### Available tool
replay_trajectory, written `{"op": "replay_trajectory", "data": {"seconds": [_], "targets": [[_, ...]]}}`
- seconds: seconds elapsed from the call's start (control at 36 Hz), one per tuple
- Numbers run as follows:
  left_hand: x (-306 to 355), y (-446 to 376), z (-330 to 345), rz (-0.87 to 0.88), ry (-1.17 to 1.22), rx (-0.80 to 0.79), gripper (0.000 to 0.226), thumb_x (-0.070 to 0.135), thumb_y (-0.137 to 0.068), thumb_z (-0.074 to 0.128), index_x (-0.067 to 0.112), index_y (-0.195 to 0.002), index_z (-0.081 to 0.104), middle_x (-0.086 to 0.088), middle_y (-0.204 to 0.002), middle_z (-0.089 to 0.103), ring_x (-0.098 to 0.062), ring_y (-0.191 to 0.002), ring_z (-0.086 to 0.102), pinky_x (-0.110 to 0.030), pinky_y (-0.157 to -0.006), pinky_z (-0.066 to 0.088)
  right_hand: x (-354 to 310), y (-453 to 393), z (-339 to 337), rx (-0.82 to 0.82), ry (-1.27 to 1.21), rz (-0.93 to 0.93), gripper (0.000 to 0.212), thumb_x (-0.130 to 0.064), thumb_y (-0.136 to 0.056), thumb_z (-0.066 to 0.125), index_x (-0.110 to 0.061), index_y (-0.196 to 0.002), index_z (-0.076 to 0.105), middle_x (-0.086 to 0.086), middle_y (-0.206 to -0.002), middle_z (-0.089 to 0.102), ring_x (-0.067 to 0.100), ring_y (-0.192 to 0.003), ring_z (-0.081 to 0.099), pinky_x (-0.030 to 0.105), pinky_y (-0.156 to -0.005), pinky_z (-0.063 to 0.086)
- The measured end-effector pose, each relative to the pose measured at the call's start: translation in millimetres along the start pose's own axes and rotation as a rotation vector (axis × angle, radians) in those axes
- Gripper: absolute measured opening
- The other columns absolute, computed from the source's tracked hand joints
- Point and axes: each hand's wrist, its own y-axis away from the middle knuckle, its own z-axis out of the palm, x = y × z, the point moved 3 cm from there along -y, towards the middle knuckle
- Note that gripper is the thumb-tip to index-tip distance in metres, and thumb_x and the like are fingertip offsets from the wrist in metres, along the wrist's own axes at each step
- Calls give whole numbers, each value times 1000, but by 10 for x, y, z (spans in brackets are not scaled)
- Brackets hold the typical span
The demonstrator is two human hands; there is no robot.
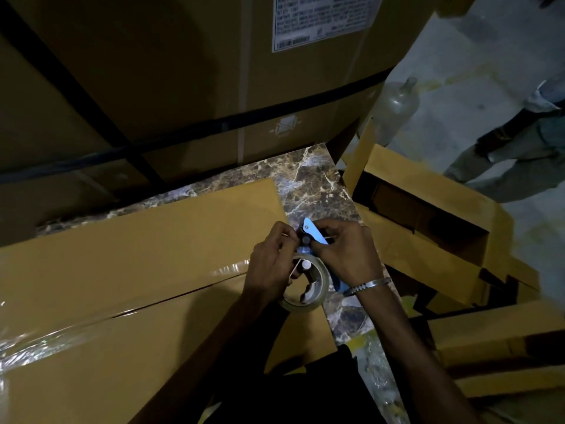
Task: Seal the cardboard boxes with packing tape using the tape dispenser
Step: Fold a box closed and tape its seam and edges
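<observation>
Fingers of both hands are working at the head of the blue tape dispenser [318,255], which is hovering over the right end of the flat cardboard box [137,270] on the marbled table [308,182]. The left hand [272,261] is curling round the dispenser beside the tape roll [305,289], its fingertips pinching at the front, while the right hand [342,252] is gripping the head near the blue flap, a metal bracelet [370,286] on its wrist. By my judgement the person is freeing or threading the tape end; doing it well means keeping the strip flat and untwisted, drawing it over the roller, and keeping fingertips off the cutting teeth. Glossy tape is already lying along the box's centre seam. Beside the table an open carton [428,215] with raised flaps is crowding the right elbow, a large strapped carton [183,87] is looming behind, and a plastic bottle [394,108] and another person's legs [519,148] are standing nearby.
</observation>
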Motion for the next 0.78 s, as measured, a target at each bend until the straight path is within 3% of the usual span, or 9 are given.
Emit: {"op": "replay_trajectory", "data": {"seconds": [0.08, 0.19, 0.33, 0.47, 0.56, 0.64, 0.78], "targets": [[-41, -25, -9, -3, -47, 41, 10, 27, -107, 47, 24, -103, 55, -4, -74, 72, -26, -60, 71, -50, -55, 58, -14, 42, 10, 113, 49, -24, 15, -29, -84, 84, -25, -98, 85, -6, -92, 81, 8, -82, 75, 36, -75, 63], [-42, -29, -5, -36, 26, 37, 4, 26, -103, 55, 26, -106, 58, 1, -90, 74, -26, -62, 72, -43, -56, 55, -29, 65, 9, 142, -46, 4, 15, -35, -86, 81, -25, -97, 85, -7, -90, 80, 3, -78, 74, 35, -70, 63], [-28, -30, -28, -119, 169, -5, 4, 24, -100, 62, 24, -102, 65, -7, -88, 73, -27, -58, 70, -35, -55, 49, -56, 76, -42, 118, 38, -109, 20, -34, -91, 79, -23, -107, 83, -4, -99, 81, 7, -82, 75, 32, -73, 62], [17, -40, -132, -66, 122, -111, 3, 23, -103, 65, 21, -104, 65, -6, -84, 74, -37, -63, 73, -41, -55, 54, 30, 56, -33, 18, 55, -124, 38, -53, -94, 61, -34, -125, 74, -6, -105, 80, 9, -88, 75, 36, -76, 61], [22, -20, -152, -36, 87, -100, 8, 28, -101, 71, 23, -106, 67, -2, -86, 75, -35, -59, 72, -41, -55, 55, 62, 91, -6, 0, 40, -144, 40, -52, -98, 58, -34, -131, 70, -4, -107, 79, 13, -90, 75, 41, -76, 62], [13, -4, -174, -36, 126, -143, 25, 31, -93, 82, 21, -110, 68, -5, -95, 76, -40, -62, 72, -51, -58, 59, 104, 148, 37, -9, -5, -137, 39, -48, -99, 58, -35, -134, 68, -6, -110, 78, 11, -94, 75, 40, -77, 63], [12, 33, -196, -37, 126, -246, 47, 30, -77, 96, 17, -112, 68, -8, -98, 77, -33, -67, 75, -43, -62, 61, 122, 175, -22, -9, -69, -175, 41, -48, -95, 57, -36, -133, 70, -3, -110, 79, 10, -85, 75, 33, -73, 62]]}}
